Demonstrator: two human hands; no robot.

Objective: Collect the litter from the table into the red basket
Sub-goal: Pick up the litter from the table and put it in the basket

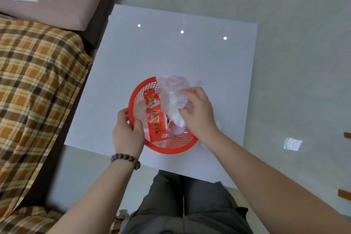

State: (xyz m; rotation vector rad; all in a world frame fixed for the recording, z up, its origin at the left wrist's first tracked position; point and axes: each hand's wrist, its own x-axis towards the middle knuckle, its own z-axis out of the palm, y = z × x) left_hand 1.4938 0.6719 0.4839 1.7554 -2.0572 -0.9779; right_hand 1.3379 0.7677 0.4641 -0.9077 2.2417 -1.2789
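Head view: right hand (pixel 197 112) presses clear plastic (pixel 173 91) (probably bags) into red basket (pixel 140 86).

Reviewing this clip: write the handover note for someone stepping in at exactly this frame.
Left hand: gripping the near-left rim of the red basket, steadying it on the white table.
Right hand: closed on a clear plastic bag, pressing it into the basket; part of it hangs over the far rim.
Done: red snack wrappers already in the basket.
Left: tuck the bag fully in; check the bits of plastic at the basket's right side.
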